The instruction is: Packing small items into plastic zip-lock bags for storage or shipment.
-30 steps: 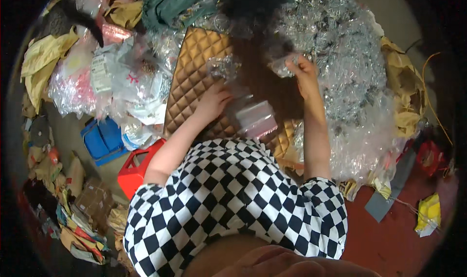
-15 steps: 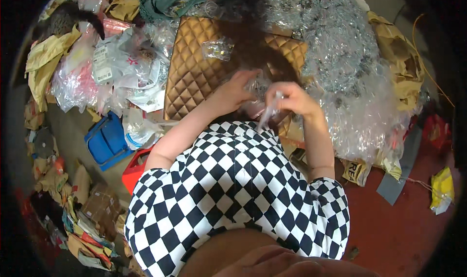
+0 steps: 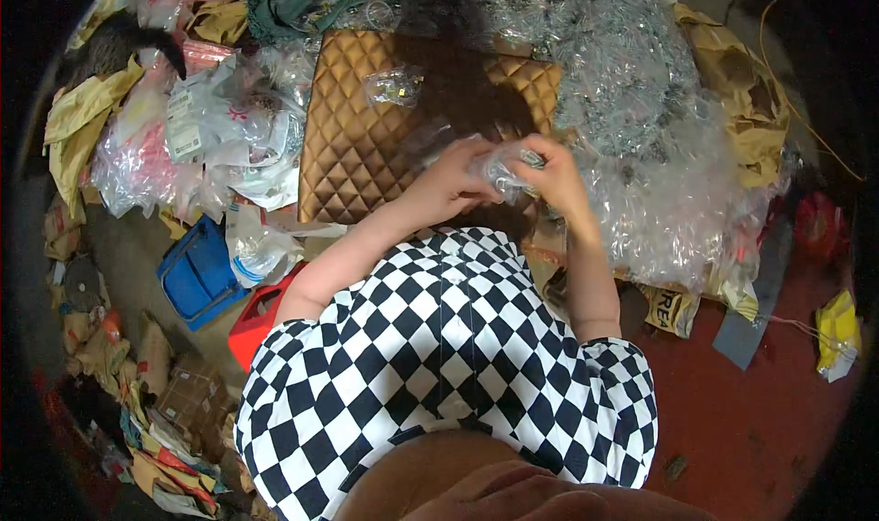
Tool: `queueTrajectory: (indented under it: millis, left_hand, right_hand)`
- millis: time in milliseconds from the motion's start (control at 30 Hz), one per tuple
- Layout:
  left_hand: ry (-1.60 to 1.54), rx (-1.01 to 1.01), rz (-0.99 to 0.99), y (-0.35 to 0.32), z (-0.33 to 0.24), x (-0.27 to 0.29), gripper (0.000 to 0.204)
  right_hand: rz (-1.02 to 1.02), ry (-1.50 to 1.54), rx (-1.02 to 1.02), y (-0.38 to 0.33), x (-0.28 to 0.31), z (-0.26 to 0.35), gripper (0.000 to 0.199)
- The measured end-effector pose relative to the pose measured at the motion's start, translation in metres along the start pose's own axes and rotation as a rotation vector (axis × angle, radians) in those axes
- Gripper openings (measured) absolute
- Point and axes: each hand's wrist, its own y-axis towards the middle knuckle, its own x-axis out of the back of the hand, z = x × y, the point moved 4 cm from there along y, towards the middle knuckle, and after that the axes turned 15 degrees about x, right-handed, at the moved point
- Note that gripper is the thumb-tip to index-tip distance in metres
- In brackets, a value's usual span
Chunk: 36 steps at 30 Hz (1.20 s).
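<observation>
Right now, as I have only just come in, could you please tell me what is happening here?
A person in a checkered shirt holds some crinkled clear plastic between the left hand and right hand, at a brown quilted surface. Its contents are unclear. A small clear packet lies on that surface; a heap of clear plastic is to the right.

The plastic (image 3: 500, 175) is clear, the quilted pad (image 3: 352, 150) bronze.

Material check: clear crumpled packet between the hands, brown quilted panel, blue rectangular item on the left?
Clear crumpled packet: probably thin glossy plastic film; see-through, bright glints.
Brown quilted panel: satiny, leatherette or coated fabric, can't tell which; soft sheen on puffed diamonds.
Blue rectangular item: likely hard plastic, smooth; even colour, stiff edges.
</observation>
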Motion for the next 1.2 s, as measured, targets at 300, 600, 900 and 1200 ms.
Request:
queueTrajectory:
  millis: [300, 600, 900, 1200]
  left_hand:
    - [0.014, 0.053, 0.198, -0.006, -0.003, -0.019, 0.025]
    - [0.017, 0.063, 0.21, -0.002, -0.007, -0.005, 0.028]
    - [0.084, -0.131, 0.264, 0.054, -0.04, 0.016, 0.03]
    - [0.685, 0.207, -0.142, -0.016, 0.107, -0.017, 0.051]
  right_hand:
    - [0.375, -0.585, 0.336, 0.001, -0.008, 0.066, 0.013]
    - [0.387, -0.15, 0.157, -0.011, 0.012, 0.069, 0.051]
    - [0.363, -0.44, 0.47, -0.011, 0.007, 0.024, 0.018]
    - [-0.319, -0.601, -0.079, -0.093, 0.172, -0.025, 0.012]
